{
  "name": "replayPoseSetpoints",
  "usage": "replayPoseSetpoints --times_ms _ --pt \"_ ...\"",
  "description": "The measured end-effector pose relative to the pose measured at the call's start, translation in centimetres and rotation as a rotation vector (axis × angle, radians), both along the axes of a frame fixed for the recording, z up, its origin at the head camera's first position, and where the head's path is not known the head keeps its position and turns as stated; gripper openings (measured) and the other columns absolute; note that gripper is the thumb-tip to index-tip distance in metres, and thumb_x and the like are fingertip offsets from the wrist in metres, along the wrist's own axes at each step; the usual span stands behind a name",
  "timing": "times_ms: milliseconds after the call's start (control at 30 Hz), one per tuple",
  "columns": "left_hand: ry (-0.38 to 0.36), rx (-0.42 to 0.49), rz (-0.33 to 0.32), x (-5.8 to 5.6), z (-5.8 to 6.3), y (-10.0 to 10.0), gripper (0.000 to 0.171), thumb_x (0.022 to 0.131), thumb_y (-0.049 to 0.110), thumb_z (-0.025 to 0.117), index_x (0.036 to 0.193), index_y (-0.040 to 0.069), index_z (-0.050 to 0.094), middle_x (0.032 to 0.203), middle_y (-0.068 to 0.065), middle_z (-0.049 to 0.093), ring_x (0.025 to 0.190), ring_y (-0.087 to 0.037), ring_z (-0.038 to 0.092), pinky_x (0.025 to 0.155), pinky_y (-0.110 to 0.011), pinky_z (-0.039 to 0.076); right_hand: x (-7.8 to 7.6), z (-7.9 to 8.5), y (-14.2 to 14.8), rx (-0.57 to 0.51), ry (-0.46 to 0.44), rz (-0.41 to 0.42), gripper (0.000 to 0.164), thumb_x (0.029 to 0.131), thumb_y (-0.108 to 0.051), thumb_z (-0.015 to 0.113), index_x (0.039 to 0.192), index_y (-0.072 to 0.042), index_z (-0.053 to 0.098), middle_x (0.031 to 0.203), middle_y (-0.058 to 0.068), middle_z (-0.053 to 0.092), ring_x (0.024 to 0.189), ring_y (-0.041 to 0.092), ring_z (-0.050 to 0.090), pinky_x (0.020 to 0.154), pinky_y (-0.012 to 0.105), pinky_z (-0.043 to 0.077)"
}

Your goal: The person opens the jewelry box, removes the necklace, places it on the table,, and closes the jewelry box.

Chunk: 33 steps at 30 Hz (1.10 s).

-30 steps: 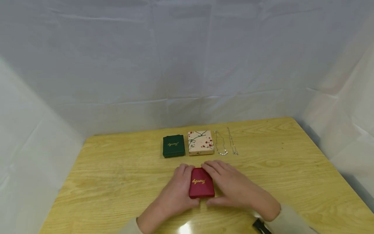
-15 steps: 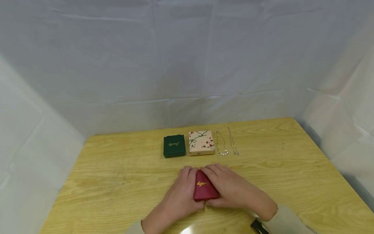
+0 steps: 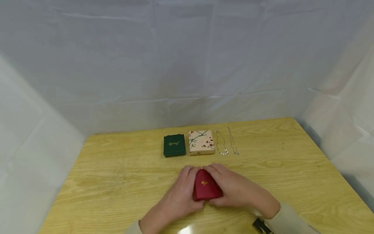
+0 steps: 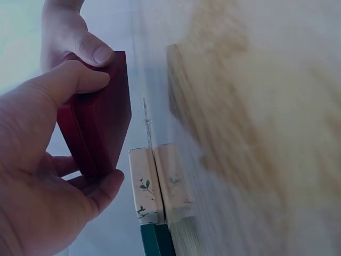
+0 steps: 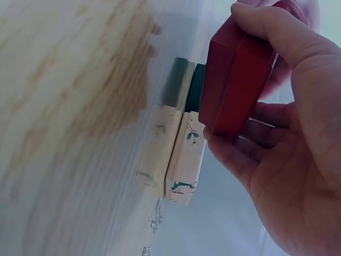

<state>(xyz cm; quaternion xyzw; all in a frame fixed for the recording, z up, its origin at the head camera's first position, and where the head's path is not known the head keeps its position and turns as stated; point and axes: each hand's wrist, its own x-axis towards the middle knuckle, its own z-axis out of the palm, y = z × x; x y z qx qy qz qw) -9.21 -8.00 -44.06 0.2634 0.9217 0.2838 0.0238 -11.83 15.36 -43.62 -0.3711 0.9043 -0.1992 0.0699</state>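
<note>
Between both hands, above the near part of the table, is a red jewelry box (image 3: 205,188) with gold lettering on its lid. My left hand (image 3: 182,191) grips its left side, the thumb on the near edge and the fingers at the far edge, as the left wrist view also shows on the red box (image 4: 101,122). My right hand (image 3: 233,187) grips the right side the same way; in the right wrist view its thumb and fingers span the red box (image 5: 234,80). The lid looks closed, and the fingers cover part of the lettering.
Farther back lie a green jewelry box (image 3: 174,145), a cream box with red flowers (image 3: 201,143) and two silver necklaces (image 3: 223,151) (image 3: 232,143) side by side. A black object (image 3: 261,226) is by the right sleeve. White sheets surround the wooden table (image 3: 117,182).
The left hand has moved right and both hands have closed in around the red box, covering more of it. The red box has shifted slightly right. The other boxes and necklaces stay put.
</note>
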Motion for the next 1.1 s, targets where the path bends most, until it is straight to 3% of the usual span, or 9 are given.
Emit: replayPoseSetpoints --times_ms 467,1100 --pt "-0.047 0.076 -0.078 -0.29 0.23 -0.76 0.097 0.080 0.021 0.094 0.158 0.008 0.039 0.148 -0.002 0.045 0.133 -0.014 0.049 0.115 -0.032 0.043 -0.37 -0.02 0.34 -0.011 -0.021 0.019 0.101 0.084 -0.043 0.089 0.161 -0.006 0.037 0.152 0.005 0.050 0.131 0.016 0.053 0.106 0.036 0.052" --pt "-0.073 0.092 -0.107 -0.25 0.22 -0.94 0.094 0.082 0.018 0.094 0.157 0.008 0.038 0.151 -0.002 0.045 0.136 -0.015 0.048 0.115 -0.034 0.043 -0.38 0.00 0.22 -0.031 -0.077 0.006 0.095 0.080 -0.041 0.092 0.154 -0.010 0.043 0.139 0.000 0.056 0.117 0.010 0.055 0.097 0.031 0.055"
